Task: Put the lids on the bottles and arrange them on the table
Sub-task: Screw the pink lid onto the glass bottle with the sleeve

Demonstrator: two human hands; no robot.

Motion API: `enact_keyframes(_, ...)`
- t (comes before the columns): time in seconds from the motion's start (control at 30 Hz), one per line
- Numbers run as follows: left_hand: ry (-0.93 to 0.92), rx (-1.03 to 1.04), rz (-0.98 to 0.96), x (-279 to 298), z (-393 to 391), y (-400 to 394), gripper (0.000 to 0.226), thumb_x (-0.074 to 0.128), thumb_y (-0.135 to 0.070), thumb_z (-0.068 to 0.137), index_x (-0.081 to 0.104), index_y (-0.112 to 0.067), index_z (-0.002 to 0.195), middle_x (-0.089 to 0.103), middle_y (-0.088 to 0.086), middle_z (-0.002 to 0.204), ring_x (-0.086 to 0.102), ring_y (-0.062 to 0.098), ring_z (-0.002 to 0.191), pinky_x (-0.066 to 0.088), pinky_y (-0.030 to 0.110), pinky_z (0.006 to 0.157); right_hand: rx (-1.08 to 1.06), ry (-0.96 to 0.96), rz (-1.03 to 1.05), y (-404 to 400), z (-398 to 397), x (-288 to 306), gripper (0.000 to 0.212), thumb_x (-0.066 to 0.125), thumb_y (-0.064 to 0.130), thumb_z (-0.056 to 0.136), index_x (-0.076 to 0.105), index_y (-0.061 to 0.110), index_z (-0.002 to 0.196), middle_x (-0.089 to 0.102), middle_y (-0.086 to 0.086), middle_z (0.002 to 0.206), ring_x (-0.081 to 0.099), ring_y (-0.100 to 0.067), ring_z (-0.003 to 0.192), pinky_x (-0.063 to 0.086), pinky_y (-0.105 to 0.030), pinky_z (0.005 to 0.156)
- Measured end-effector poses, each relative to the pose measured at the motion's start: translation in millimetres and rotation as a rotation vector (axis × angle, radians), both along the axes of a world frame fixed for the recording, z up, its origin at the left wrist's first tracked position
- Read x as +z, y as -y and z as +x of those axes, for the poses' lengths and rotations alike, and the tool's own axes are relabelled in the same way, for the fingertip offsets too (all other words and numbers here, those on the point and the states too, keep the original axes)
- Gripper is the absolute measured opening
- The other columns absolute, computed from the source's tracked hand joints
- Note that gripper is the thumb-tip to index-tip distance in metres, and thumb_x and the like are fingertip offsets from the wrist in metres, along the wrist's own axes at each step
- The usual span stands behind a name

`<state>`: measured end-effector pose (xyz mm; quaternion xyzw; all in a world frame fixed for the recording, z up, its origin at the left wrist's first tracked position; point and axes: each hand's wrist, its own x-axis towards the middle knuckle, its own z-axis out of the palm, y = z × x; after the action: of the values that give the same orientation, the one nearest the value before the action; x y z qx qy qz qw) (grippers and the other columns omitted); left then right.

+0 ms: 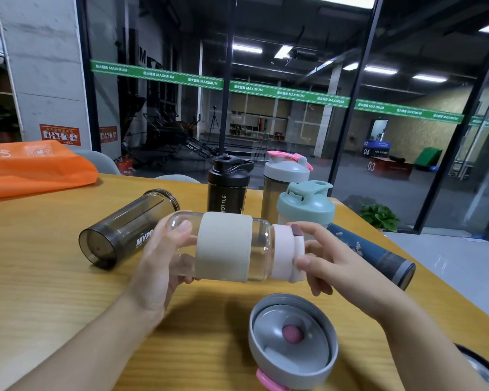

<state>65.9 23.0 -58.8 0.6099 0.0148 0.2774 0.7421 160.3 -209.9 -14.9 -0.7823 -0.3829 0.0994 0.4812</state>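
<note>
A clear glass bottle (pixel 223 248) with a pale grey sleeve lies sideways above the table, held between both hands. My left hand (pixel 164 255) grips its base end. My right hand (pixel 322 258) pinches the pale pink lid (pixel 287 253) sitting on the bottle's neck. A dark smoky bottle (pixel 124 230) without a lid lies on its side to the left. Upright behind stand a black lidded bottle (pixel 227 187), a grey-and-pink lidded bottle (pixel 285 179) and a teal-lidded bottle (pixel 305 206). A grey lid (pixel 292 337) with pink parts lies upside down near the front.
A dark blue flask (pixel 378 256) lies on its side at the right, near the wooden table's (pixel 40 292) edge. An orange bag (pixel 31 167) rests at the back left. A dark round object (pixel 486 368) shows at the lower right corner. Glass walls stand behind the table.
</note>
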Motion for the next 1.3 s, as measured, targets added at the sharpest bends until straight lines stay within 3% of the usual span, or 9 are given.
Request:
enact_keyframes(0.1,0.002,0.003,-0.003,0.0,0.8,0.3,0.055,0.059,-0.057,0.060,0.060,-0.025,0.105,0.067,-0.001,0.077,0.054,0.016,0.056,0.031,0.032,0.054,-0.030,0.004,-0.040,-1.4,-0.3,0.0,0.052,0.053,0.056,0.067,0.051,0.038,0.115,0.062,0.021,0.059,0.046,-0.007,0.046,0.035,-0.016,0.049)
enact_keyframes(0.27,0.009,-0.007,-0.015,-0.2,1.0,1.1,0.054,0.060,-0.056,0.060,0.060,-0.027,0.105,0.067,0.000,0.077,0.052,0.017,0.058,0.030,0.032,0.054,-0.063,-0.008,-0.024,-3.5,-2.6,1.0,0.053,0.039,0.068,0.068,0.059,0.025,0.091,0.071,0.001,0.074,0.039,-0.012,0.041,0.029,-0.015,0.044)
enact_keyframes(0.37,-0.001,-0.008,0.009,-1.1,1.0,-1.1,0.067,0.058,-0.060,0.060,0.059,-0.022,0.116,0.068,0.004,0.088,0.055,0.019,0.064,0.032,0.032,0.054,-0.077,-0.003,-0.025,-3.1,-1.5,-0.5,0.056,0.038,0.068,0.073,0.058,0.029,0.108,0.073,-0.001,0.084,0.042,-0.012,0.041,0.031,-0.019,0.045)
enact_keyframes(0.47,0.000,0.008,0.007,-1.9,1.2,-2.3,0.073,0.058,-0.060,0.061,0.057,-0.017,0.121,0.067,0.003,0.088,0.054,0.018,0.063,0.033,0.031,0.053,-0.050,-0.009,-0.009,-0.7,-0.3,-1.6,0.064,0.047,0.064,0.072,0.040,0.040,0.131,0.069,0.019,0.078,0.051,-0.012,0.047,0.039,-0.020,0.049)
enact_keyframes(0.6,-0.002,0.015,0.013,-2.4,1.0,-2.4,0.072,0.057,-0.059,0.061,0.057,-0.018,0.121,0.068,0.000,0.085,0.055,0.017,0.061,0.035,0.031,0.053,0.072,-0.012,0.035,1.1,2.2,-3.1,0.093,0.078,0.044,0.061,0.024,0.060,0.135,0.052,0.017,0.124,0.057,-0.016,0.064,0.054,-0.032,0.069)
enact_keyframes(0.7,-0.012,0.027,0.024,-2.0,0.4,-2.2,0.071,0.057,-0.060,0.061,0.058,-0.021,0.121,0.069,-0.001,0.086,0.057,0.015,0.062,0.036,0.032,0.053,0.096,0.058,0.028,0.0,2.3,-3.1,0.091,0.084,0.031,0.062,0.031,0.065,0.128,0.048,0.016,0.130,0.051,-0.020,0.068,0.052,-0.043,0.074)
enact_keyframes(0.83,-0.014,0.026,0.014,-1.8,0.2,-1.7,0.071,0.057,-0.061,0.061,0.058,-0.021,0.120,0.070,0.000,0.088,0.056,0.019,0.066,0.035,0.033,0.056,0.073,0.071,0.038,0.6,1.1,-1.4,0.078,0.083,0.019,0.067,0.042,0.059,0.121,0.053,0.007,0.123,0.044,-0.021,0.064,0.046,-0.035,0.065)
enact_keyframes(1.07,0.002,0.004,0.009,-1.2,-0.3,-0.6,0.069,0.059,-0.058,0.061,0.059,-0.019,0.117,0.068,0.001,0.082,0.052,0.021,0.065,0.032,0.033,0.056,-0.019,0.032,-0.003,-1.2,-2.3,-0.2,0.063,0.066,0.058,0.062,0.046,0.048,0.121,0.066,0.005,0.095,0.051,-0.009,0.054,0.040,-0.015,0.050)
enact_keyframes(1.3,0.001,-0.003,0.015,0.7,-0.1,2.3,0.069,0.060,-0.057,0.059,0.056,-0.022,0.118,0.067,0.002,0.082,0.047,0.028,0.073,0.033,0.033,0.056,-0.080,-0.036,-0.043,-5.3,-5.7,0.0,0.038,0.050,0.053,0.075,0.052,0.030,0.105,0.053,0.018,0.052,0.038,-0.006,0.043,0.030,-0.012,0.044)
